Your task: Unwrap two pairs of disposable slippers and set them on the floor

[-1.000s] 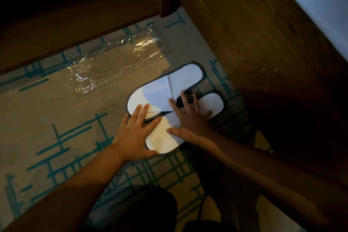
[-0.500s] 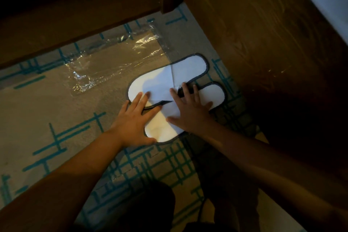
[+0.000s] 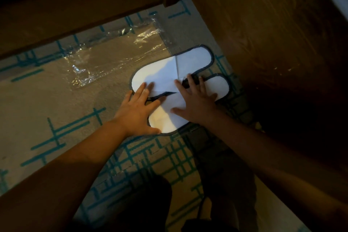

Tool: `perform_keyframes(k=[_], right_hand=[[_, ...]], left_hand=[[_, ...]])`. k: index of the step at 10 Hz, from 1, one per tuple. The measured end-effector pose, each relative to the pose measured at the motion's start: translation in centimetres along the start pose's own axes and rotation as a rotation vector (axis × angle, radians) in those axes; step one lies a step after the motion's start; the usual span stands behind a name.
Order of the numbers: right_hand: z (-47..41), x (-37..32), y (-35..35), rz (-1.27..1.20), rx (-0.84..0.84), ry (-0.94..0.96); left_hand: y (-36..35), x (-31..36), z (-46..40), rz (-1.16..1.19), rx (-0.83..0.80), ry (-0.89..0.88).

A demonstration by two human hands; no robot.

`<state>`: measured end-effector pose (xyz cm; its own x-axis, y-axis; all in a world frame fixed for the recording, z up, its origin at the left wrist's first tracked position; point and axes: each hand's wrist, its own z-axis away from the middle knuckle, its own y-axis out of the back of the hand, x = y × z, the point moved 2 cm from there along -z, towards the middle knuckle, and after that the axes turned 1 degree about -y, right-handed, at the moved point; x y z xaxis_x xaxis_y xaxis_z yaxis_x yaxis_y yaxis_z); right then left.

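Note:
Two white disposable slippers with dark trim lie flat on the carpet, side by side and slightly overlapping. The farther slipper (image 3: 192, 61) points up and right; the nearer slipper (image 3: 218, 86) lies under both hands. My left hand (image 3: 137, 113) rests flat, fingers spread, on the toe ends of both. My right hand (image 3: 195, 103) presses flat on the nearer slipper's middle, fingertips at the dark strap edge. An empty clear plastic wrapper (image 3: 116, 56) lies on the carpet to the left of the slippers.
The carpet (image 3: 47, 111) is beige with teal line patterns. Dark wooden furniture (image 3: 75, 5) runs along the top, and a wooden panel (image 3: 263, 34) stands close on the right. My dark-clad knees (image 3: 143, 203) show at the bottom.
Both hands stay flat on the slippers, which have slid slightly away from me; the view has shifted a little. The wrapper has not moved.

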<state>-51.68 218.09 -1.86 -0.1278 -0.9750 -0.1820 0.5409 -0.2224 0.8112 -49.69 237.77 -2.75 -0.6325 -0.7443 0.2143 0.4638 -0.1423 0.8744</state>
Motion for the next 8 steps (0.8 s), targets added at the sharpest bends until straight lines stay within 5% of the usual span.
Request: perform_keyframes(k=[4,6,8], right_hand=[[0.6,-0.5,0.6,0.051,0.025,0.02],[3.6,-2.5,5.4,0.097,-0.057,0.024],[10.1,-6.1,11.0,-0.041,-0.185,-0.062]], left_hand=[[1.3,0.3,0.4,0.063,-0.023,0.019],[6.5,0.7,2.4,0.31,-0.002,0.141],[12.3,1.9,8.0,0.54,-0.162,0.376]])
